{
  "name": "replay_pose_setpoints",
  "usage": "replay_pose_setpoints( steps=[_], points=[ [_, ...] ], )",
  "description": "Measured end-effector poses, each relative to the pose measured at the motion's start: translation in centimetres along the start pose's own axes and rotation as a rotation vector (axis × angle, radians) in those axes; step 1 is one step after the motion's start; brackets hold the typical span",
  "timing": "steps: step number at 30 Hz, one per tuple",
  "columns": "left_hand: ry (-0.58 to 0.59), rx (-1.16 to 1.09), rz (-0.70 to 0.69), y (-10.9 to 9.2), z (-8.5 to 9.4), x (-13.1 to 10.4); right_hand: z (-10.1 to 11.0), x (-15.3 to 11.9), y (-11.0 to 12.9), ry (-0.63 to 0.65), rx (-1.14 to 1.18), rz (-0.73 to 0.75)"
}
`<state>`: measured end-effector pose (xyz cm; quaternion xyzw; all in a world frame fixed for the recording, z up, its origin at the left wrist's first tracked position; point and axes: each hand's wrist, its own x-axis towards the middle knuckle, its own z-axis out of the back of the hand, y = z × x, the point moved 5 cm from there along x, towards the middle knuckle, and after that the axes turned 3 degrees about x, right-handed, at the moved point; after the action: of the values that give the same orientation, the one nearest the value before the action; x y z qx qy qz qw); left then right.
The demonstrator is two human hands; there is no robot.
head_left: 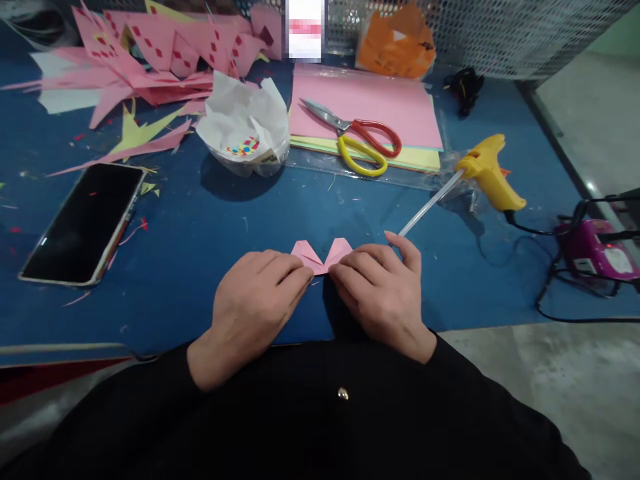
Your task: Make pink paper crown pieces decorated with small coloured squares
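Between my two hands is a small folded piece of pink paper [320, 267], with two angled flaps standing up like the top of a heart. The fingers of my left hand [260, 293] are closed on its left part, hiding that edge. My right hand [383, 287] pinches the right part, its index finger raised a little. The paper is low over the blue table, near the front edge; its lower side is partly covered by my fingertips. Behind it lie scissors [345, 125] with one red and one yellow handle, on a stack of coloured paper [320, 93].
A yellow glue gun [487, 170] with a clear stick lies at right, its cord near a purple box [595, 250]. A phone [85, 223] is at left. A paper-lined bowl [245, 123] holds small coloured bits. Pink paper cutouts [165, 50] and an orange bag [397, 43] stand behind.
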<state>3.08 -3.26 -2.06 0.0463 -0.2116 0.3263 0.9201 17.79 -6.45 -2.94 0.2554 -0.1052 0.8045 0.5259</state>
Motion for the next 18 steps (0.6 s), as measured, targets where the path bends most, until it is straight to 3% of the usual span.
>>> replay_pose_setpoints(
  steps=[9,18],
  points=[
    [-0.007,-0.03,0.015,0.04,-0.07,0.16,-0.46,0.39,-0.45,0.034,0.171,-0.109],
    [0.016,-0.054,0.052,0.29,-0.42,0.01,-0.83,0.37,-0.45,0.066,0.202,-0.159]
  ],
)
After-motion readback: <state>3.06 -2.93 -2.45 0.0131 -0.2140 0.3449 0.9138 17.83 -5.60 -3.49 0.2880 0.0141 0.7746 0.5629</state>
